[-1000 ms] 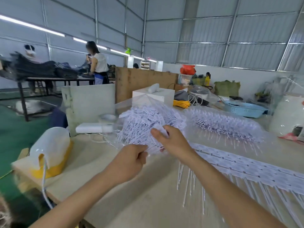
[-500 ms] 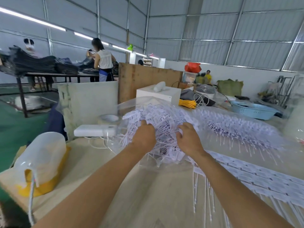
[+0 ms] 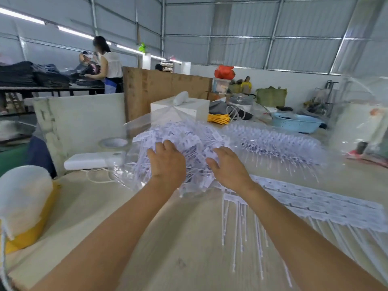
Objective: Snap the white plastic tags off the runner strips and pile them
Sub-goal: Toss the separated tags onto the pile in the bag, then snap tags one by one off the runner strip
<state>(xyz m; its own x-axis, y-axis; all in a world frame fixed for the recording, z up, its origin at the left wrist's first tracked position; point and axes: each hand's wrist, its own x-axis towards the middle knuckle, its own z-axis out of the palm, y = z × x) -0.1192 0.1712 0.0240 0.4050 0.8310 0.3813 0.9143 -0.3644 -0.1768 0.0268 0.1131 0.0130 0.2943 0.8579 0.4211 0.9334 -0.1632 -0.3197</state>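
Two hands lie on the pile of white tags in the middle of the frame; the left hand rests flat on its left slope with the fingers fairly straight and close together, and the right hand rests on its right slope with the fingers a little spread; neither hand seems to clamp a tag. The pile sits in clear plastic film on the table; a second heap of tags lies to the right of it, also under film. The runner strips with tags not yet snapped off lie flat at the right of the frame, just beside the right wrist, and their thin tails hang toward the lower edge.

I judge that the step in hand is to press and gather the loose tags into one heap. To do it well, both palms should push inward together and gently, so the thin tails do not tangle or bend; the film should stay under the tags, not fold over them; then one hand can go to the nearest strip.
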